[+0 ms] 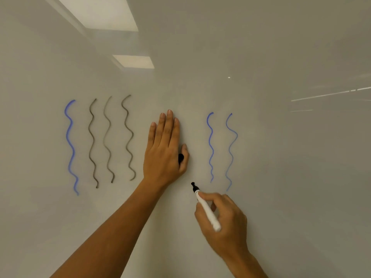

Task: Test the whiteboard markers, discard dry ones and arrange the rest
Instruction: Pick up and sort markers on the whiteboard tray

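My right hand (222, 219) grips a white marker (207, 211) with a black tip, uncapped, its tip at or just off the whiteboard (281, 157) below my left hand. No fresh line shows at the tip. My left hand (164, 149) lies flat against the board with straight fingers, and a black cap (180, 158) is tucked between its thumb and palm. Left of that hand are wavy test strokes, one blue (70, 145) and three grey-black (109, 139). Two thinner blue wavy strokes (220, 149) are to the right.
The glossy board fills the view and mirrors ceiling light panels (112, 13) at the top left and a bright streak (329, 94) at the right. No tray, bin or other markers are in view.
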### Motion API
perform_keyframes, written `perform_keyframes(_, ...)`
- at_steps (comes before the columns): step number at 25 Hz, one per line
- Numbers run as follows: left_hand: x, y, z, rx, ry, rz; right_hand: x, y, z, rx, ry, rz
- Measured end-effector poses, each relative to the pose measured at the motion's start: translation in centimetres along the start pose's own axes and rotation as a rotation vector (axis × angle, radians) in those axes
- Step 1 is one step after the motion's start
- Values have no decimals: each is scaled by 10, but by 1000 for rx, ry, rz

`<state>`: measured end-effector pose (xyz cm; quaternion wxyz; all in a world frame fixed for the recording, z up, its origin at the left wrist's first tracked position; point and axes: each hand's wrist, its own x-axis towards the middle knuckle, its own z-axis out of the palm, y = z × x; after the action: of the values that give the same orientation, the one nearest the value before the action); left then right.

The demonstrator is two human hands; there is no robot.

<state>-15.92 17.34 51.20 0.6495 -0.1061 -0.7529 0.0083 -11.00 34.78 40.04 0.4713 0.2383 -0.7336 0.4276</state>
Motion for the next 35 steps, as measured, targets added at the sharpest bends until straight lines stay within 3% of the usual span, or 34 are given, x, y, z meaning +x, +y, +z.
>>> perform_keyframes(2, 0, 0, -3, -14, -23, 1, -3, -6, -10, 272, -91, 196)
perform_keyframes(6, 0, -2, -10, -84, -88, -19, -19, -20, -38, 531, -35, 385)
perform_keyframes(15, -29, 17, -50, -517, -211, -122, -68, -28, -65, 663, -88, 558)
perform_keyframes(19, -82, 37, -65, -543, -131, -125, -87, -24, -68, 683, -114, 574)
perform_keyframes(22, -126, 49, -68, -585, -157, -200, -102, -21, -68, 706, -158, 590)
perform_keyframes(26, -175, 59, -71, -683, -274, -318, -120, -22, -68, 711, -231, 596)
perform_keyframes(29, -210, 68, -75, -738, -473, -397, -135, -20, -69, 709, -266, 627)
perform_keyframes(32, -245, 80, -80, -623, -672, -440, -150, -17, -67, 682, -328, 665)
perform_keyframes(35, -269, 93, -88, -536, -758, -472, -166, -16, -69, 633, -394, 687)
